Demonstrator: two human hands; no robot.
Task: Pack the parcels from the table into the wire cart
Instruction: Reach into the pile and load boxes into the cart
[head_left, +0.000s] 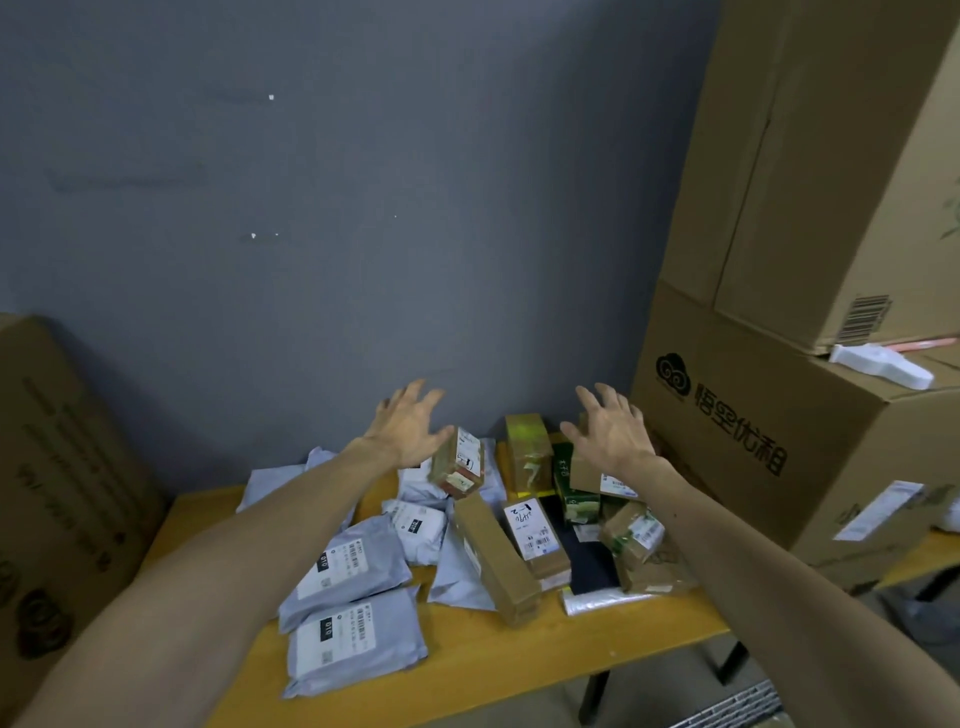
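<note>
Several parcels lie on a yellow wooden table (483, 670): grey poly mailers (353, 571) at the left, brown cardboard boxes (496, 556) and green boxes (574, 499) at the right. My left hand (408, 428) reaches over the pile with fingers spread, its thumb beside a small labelled brown box (460, 462) that sits tilted; contact is unclear. My right hand (610, 431) hovers with fingers spread above the green and brown boxes, holding nothing. The wire cart is out of view.
Large stacked cardboard cartons (789, 415) stand on the table's right end, close to my right hand. Another big carton (57, 493) stands at the left. A grey wall (363, 208) runs right behind the table. Black table legs (597, 696) show below.
</note>
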